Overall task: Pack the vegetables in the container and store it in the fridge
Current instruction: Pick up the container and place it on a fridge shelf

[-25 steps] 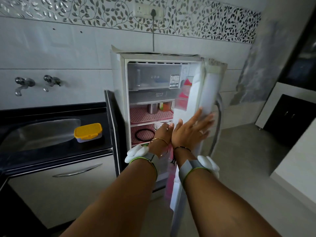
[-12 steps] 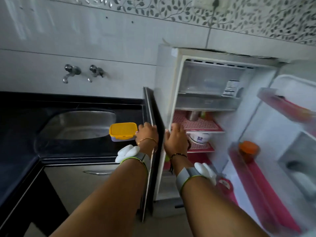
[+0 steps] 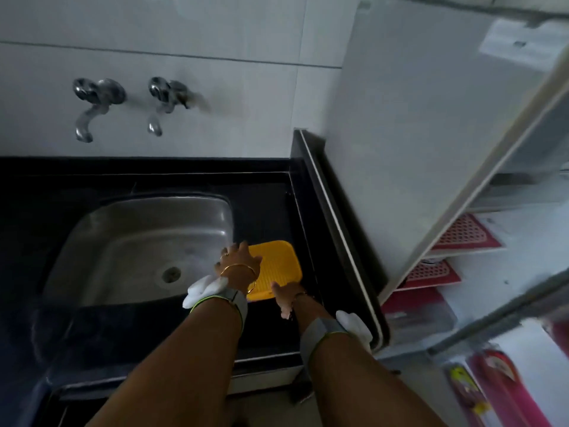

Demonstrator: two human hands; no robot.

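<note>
Both hands close on the yellow-lidded container beside the sink, left hand gripping its left edge with curled fingers, right hand loosely open at its near edge, apparently to lift it toward the open fridge on the right.

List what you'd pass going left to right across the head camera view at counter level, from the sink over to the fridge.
Steel sink → left hand → yellow-lidded container → raised black edge of the counter → open fridge with red shelf mats. The right hand is left out: it overlaps the container's near edge.
</note>
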